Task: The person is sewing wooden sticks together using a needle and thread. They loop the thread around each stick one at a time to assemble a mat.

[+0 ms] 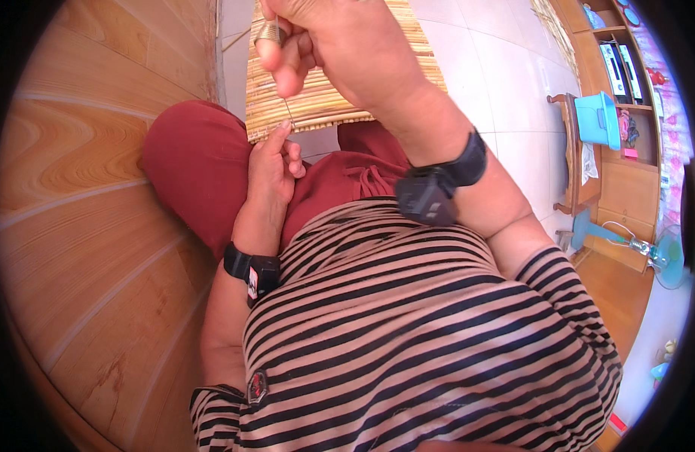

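A mat of thin yellow reeds or straws point(347, 94) lies over my knees, its near edge toward me. My left hand point(270, 167) is at the mat's near left corner, one fingertip resting on the edge and the other fingers curled. Above the mat, my right hand point(306, 49) is raised with its fingers closed on a thin thread point(287, 107). That thread runs down to the mat's edge by my left fingertip. A ribbed metal thimble point(269, 32) circles one right finger. The right fingertips are partly cut off at the top of the picture.
A wooden panelled surface point(106, 226) curves along my left side. White floor tiles point(506, 98) stretch to the right. Farther right stand a wooden stool point(570, 151), a light blue basin point(598, 120), a shelf unit point(626, 192) and a teal fan point(668, 256).
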A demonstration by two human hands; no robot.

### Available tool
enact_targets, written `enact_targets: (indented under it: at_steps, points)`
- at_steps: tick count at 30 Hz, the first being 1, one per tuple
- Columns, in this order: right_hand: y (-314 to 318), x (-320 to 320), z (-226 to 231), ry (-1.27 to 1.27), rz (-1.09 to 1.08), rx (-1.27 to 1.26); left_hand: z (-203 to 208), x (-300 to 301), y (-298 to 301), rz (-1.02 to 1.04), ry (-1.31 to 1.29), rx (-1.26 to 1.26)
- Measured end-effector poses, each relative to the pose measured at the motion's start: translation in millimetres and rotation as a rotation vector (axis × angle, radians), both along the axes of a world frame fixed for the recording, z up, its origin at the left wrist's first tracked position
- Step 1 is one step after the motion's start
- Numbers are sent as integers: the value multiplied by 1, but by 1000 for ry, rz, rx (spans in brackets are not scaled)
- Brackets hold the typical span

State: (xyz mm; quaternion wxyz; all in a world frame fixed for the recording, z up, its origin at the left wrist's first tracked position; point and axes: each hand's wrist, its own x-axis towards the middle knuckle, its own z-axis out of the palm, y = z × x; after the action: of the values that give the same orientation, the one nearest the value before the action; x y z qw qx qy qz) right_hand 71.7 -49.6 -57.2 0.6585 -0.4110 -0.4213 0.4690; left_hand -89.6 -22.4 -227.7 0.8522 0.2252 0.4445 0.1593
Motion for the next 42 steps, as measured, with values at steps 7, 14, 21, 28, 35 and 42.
enact_targets:
  at_steps: [7,14,21,28,35,42]
  points:
    - [-83,15,63,204,-106,474,-1,-1,0,47,41,56]
    - [-83,12,63,-100,-448,642,-10,4,-5,-6,7,176]
    - [-43,73,12,-242,-725,227,-12,-5,-1,47,-174,12]
    - [-51,80,-118,-579,-454,-589,-17,7,-8,134,-354,-60]
    - [-62,72,-140,-544,-490,-433,-6,40,-42,-220,-243,-116]
    - [-91,34,-158,-364,-694,-331,-7,51,-42,78,-411,198]
